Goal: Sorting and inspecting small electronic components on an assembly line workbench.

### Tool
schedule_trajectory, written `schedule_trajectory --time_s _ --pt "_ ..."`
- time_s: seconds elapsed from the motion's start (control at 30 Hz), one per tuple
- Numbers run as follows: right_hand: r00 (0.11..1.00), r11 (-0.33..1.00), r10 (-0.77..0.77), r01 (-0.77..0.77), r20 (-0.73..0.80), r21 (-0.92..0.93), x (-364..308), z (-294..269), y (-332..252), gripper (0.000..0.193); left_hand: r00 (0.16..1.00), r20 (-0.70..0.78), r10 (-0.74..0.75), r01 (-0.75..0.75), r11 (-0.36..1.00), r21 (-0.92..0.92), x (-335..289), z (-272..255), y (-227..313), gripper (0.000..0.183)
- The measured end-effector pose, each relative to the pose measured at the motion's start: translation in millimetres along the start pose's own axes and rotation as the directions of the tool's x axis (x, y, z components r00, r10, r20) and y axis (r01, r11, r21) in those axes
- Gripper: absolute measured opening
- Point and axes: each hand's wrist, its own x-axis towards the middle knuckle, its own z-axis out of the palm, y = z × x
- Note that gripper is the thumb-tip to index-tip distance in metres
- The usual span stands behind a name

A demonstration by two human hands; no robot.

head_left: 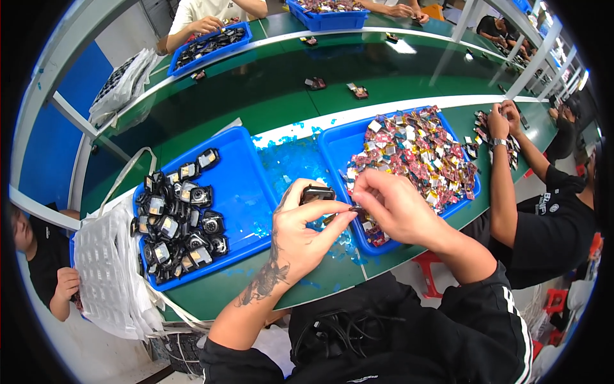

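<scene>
My left hand (299,232) curls round a black watch case (317,193), which shows above the index finger. Its thumb and index fingertips meet at a tiny dark piece (355,208). Closed in a pinch at that same spot is my right hand (398,208); its fingertips hide most of what they hold. To the left, a blue tray (246,176) has many similar black cases (185,217) heaped along its left side. Under and beyond my right hand, another blue tray (334,142) is full of small red circuit boards (416,150) with white and yellow parts.
Blue scraps (291,163) litter the green bench between the trays. Behind runs a green conveyor belt (256,89) carrying a few boards (358,91). White plastic blister trays (109,275) are stacked at the left. A co-worker's arms (505,160) are at the right; others work across the belt.
</scene>
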Motion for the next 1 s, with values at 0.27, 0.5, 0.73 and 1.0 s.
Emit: schedule_trajectory --time_s 0.27,0.5,0.73,1.0 --pt "1.0 0.956 0.023 -0.019 -0.009 0.291 -5 -8 -10 0.009 0.997 0.028 -0.066 0.066 0.998 -0.016 1 -3 0 0.014" --pt "0.989 0.961 0.051 -0.086 0.135 0.264 -5 -13 -7 0.01 0.994 0.104 -0.021 0.017 0.999 0.035 2 -3 -5 0.014" --pt "0.978 0.997 -0.081 0.077 0.194 0.029 -6 -15 -10 0.016 0.992 0.122 -0.021 0.019 1.0 0.013 0 -1 -3 0.014" --pt "0.936 0.94 0.088 -0.192 0.342 0.283 -3 -11 1 0.022 0.917 0.046 0.397 -0.392 0.87 0.299 4 -1 -4 0.023"
